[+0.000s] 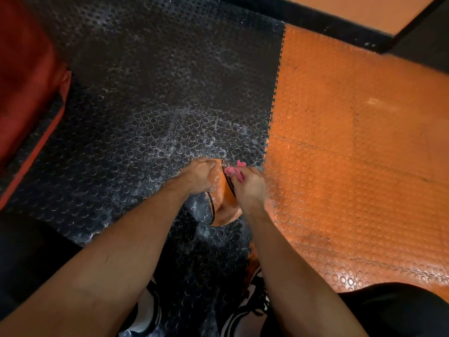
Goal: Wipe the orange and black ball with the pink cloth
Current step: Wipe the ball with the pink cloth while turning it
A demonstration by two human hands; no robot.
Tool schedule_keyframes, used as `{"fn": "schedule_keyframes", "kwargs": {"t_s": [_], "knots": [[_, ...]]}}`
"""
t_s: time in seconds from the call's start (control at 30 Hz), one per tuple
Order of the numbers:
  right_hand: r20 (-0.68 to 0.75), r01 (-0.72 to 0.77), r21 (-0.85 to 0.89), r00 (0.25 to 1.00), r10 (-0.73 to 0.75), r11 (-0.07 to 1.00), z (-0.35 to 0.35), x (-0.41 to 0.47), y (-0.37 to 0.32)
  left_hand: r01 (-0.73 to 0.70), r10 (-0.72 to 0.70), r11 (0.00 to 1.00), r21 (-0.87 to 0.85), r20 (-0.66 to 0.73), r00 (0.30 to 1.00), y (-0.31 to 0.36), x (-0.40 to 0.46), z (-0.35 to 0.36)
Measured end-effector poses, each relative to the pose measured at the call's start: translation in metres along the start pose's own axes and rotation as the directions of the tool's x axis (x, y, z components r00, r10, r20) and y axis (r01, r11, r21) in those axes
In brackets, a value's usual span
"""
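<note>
The orange and black ball (224,205) sits on the studded floor between my two hands, low in the middle of the view. My left hand (200,176) grips the ball's upper left side, fingers curled over its top. My right hand (249,186) holds the pink cloth (234,171) bunched in its fingers and presses it against the ball's upper right part. Both hands hide much of the ball; only an orange panel, black seams and a greyish wet patch show.
Black studded floor mat (150,113) with white smears lies left; orange studded mat (352,154) lies right. A red padded object (26,93) stands at the left edge. My shoes (252,302) are below the ball. A black and orange raised edge (364,23) runs along the top right.
</note>
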State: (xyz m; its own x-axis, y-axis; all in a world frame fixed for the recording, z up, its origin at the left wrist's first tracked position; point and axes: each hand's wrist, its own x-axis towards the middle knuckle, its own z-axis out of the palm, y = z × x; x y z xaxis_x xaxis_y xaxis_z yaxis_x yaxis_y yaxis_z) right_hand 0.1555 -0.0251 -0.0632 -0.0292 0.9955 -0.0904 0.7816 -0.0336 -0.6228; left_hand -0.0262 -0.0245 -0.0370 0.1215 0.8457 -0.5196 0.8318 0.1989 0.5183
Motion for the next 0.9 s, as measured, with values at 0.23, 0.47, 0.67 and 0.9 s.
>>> {"fn": "schedule_keyframes", "kwargs": {"t_s": [0.23,0.47,0.67,0.9], "knots": [[0.081,0.247,-0.023,0.966,-0.245,0.969,0.01,-0.041,-0.001,-0.006,0.006,0.997,-0.073,-0.003,1.0,-0.009,0.005,-0.005],[-0.056,-0.012,0.016,0.998,0.013,1.0,0.005,-0.044,0.01,0.023,-0.024,0.997,-0.073,-0.02,0.999,-0.003,0.004,0.001],[-0.019,0.106,0.008,0.994,-0.106,0.994,0.012,-0.021,-0.017,0.004,-0.006,0.996,-0.093,-0.015,1.0,-0.007,0.007,0.004],[-0.003,0.103,0.078,0.995,-0.103,0.992,0.014,-0.084,0.012,0.056,-0.054,0.979,-0.196,0.013,0.998,-0.014,0.008,0.001]]}}
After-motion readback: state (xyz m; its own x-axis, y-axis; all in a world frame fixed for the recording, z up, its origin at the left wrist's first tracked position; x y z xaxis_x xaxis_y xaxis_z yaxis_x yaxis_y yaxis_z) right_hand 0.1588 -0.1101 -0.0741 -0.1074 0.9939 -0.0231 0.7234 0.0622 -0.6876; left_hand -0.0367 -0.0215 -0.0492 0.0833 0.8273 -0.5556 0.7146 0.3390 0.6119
